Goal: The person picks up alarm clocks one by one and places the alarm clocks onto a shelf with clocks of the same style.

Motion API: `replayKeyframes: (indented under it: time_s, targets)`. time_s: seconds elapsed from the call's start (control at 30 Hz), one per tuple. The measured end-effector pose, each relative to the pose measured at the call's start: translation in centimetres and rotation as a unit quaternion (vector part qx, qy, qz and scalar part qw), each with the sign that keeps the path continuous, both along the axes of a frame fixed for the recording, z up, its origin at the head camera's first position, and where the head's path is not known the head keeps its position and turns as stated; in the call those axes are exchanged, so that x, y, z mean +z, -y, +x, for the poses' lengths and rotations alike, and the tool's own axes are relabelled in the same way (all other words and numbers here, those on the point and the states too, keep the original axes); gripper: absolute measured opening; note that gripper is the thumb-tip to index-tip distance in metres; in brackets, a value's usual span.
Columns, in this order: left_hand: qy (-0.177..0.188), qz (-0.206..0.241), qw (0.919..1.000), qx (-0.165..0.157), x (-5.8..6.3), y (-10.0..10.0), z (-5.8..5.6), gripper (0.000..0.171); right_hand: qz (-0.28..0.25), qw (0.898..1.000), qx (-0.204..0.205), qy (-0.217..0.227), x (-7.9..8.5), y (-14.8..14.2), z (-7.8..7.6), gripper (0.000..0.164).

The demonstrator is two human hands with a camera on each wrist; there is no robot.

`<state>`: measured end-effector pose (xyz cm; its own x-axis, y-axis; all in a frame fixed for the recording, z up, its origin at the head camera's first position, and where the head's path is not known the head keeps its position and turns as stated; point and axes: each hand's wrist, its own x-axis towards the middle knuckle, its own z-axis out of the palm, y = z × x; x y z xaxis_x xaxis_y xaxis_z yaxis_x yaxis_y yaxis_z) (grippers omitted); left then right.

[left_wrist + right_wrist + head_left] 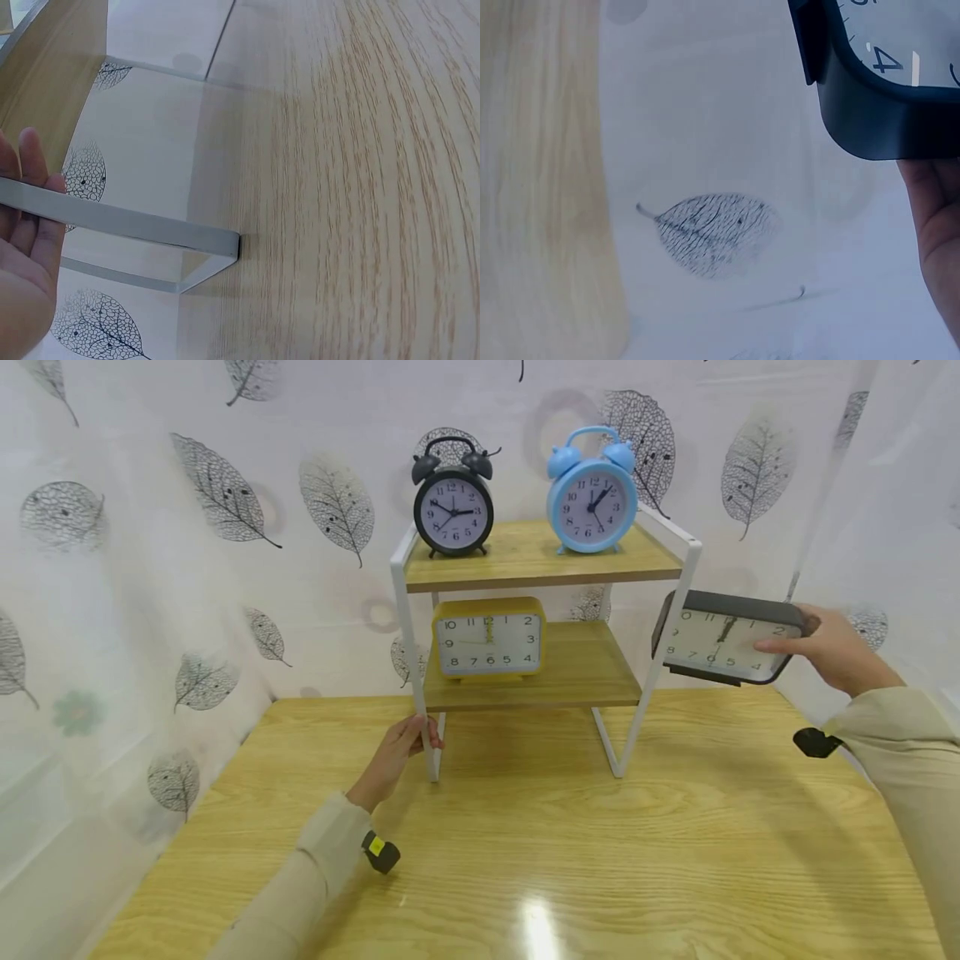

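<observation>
A two-tier shelf with wooden boards and a white metal frame stands on the table. My left hand holds its front left leg low down, the fingers passing behind the bar. Off the shelf's right side, my right hand grips a black rectangular clock by its right end, with the thumb over the face. The clock is held tilted above the table, its left end partly behind the front right post. In the right wrist view, only a corner of the black clock shows, with part of the hand below it.
A black twin-bell alarm clock and a light blue one stand on the upper board. On the lower board, a yellow rectangular clock sits at the left. The wooden table reaches back to a leaf-patterned curtain.
</observation>
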<state>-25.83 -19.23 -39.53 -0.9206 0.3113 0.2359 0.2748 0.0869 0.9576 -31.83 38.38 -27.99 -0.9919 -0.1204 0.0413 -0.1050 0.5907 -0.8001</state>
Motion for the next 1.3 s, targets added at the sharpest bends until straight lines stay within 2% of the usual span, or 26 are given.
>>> replayKeyframes:
  time_s: [0.03,0.17,0.47,0.53,0.67,0.8,0.87,0.97,1.03,1.1,1.23,1.3]
  targets:
    - [0.0,-0.002,1.0,0.0,0.0,0.0,0.0,0.043,-0.002,1.0,0.005,0.007,0.4,0.4,-0.2,0.088]
    - [0.003,-0.008,1.0,-0.003,-0.1,-0.1,-0.1,0.043,-0.009,1.0,0.013,0.005,1.3,2.0,-1.0,0.087]
    - [0.005,-0.006,1.0,-0.002,0.0,-0.2,-0.2,0.042,-0.023,0.998,0.047,-0.036,1.9,6.0,-2.2,0.066]
    - [0.003,-0.005,1.0,-0.002,0.1,-0.1,-0.2,0.041,-0.036,0.996,0.059,-0.057,1.9,7.1,-2.4,0.053]
    - [-0.001,-0.003,1.0,-0.004,0.1,0.0,-0.1,0.041,-0.079,0.991,0.08,-0.066,1.6,8.8,-2.8,0.047]
    - [0.002,0.001,1.0,-0.003,0.0,0.0,-0.1,0.042,-0.059,0.992,0.084,-0.071,1.6,10.0,-3.0,0.05]
    - [0.003,0.001,1.0,-0.002,0.0,0.0,0.0,0.042,-0.048,0.992,0.086,-0.074,1.6,10.5,-3.1,0.045]
    - [0.0,0.0,1.0,-0.001,0.1,0.1,0.1,0.042,-0.047,0.992,0.087,-0.072,1.7,11.4,-3.2,0.024]
    - [-0.002,-0.001,1.0,-0.002,0.1,0.1,0.1,0.042,-0.036,0.993,0.084,-0.069,1.8,11.8,-3.4,0.019]
    - [-0.004,-0.001,1.0,-0.002,0.1,0.1,0.1,0.042,-0.027,0.994,0.081,-0.062,1.8,12.2,-3.6,0.024]
    - [-0.004,0.001,1.0,-0.002,0.0,0.1,-0.1,0.042,-0.015,0.995,0.088,-0.044,1.9,12.6,-3.9,0.067]
    - [-0.002,0.001,1.0,-0.001,-0.1,0.1,-0.1,0.043,-0.008,0.995,0.092,-0.041,1.9,12.8,-4.0,0.078]
